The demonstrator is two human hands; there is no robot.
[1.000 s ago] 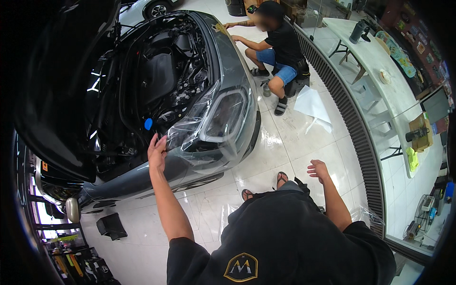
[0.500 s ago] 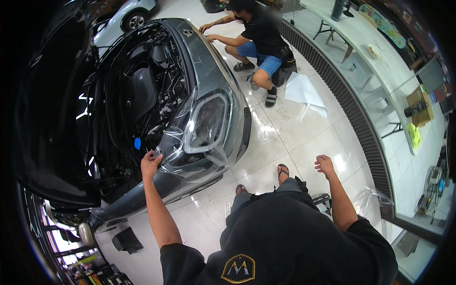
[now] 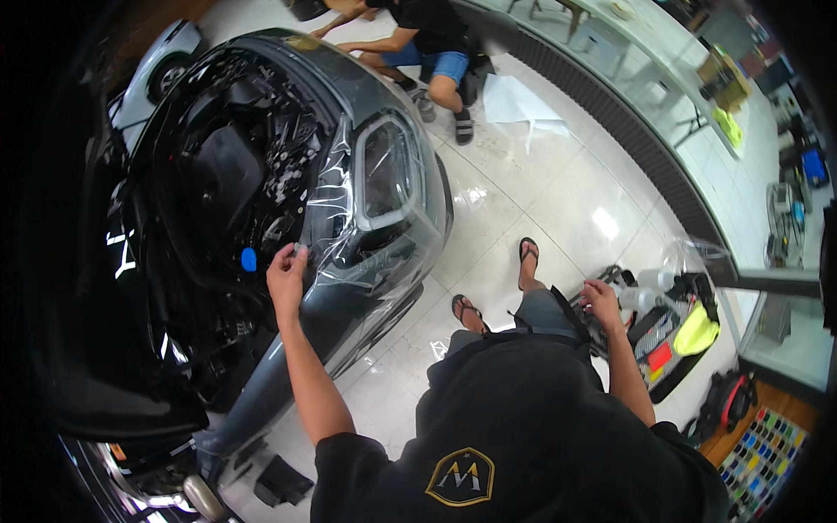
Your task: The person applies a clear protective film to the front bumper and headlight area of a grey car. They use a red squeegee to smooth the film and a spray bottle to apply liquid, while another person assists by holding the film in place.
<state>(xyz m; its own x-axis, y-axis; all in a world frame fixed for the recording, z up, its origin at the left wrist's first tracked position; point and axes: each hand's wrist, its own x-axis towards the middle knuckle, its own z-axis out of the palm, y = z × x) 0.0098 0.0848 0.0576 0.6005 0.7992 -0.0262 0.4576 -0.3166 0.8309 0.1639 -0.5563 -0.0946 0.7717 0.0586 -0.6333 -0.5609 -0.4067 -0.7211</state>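
My left hand (image 3: 286, 277) is at the inner edge of the grey car's front corner, its thumb and fingers pinching the edge of a clear plastic film (image 3: 336, 205). The film lies wrinkled, with bright reflections, over the car's fender and around the headlight (image 3: 386, 170). To the right of my body, my right hand (image 3: 600, 299) hangs over a cart, its fingers loosely bent and apart, with nothing visible in them. Close beside it is a clear bottle (image 3: 639, 299). The fingertips are slightly blurred.
The engine bay (image 3: 231, 161) lies exposed, with a blue cap (image 3: 249, 259). Another person (image 3: 427, 39) crouches at the car's front. A white sheet (image 3: 523, 105) lies on the tiled floor. The cart holds a yellow cloth (image 3: 697, 331); a black-and-red bag (image 3: 731, 401) sits behind it.
The view has turned to the right, bringing the cart and bag into sight. My right hand has come over the cart, near the bottle. My left hand still pinches the film.
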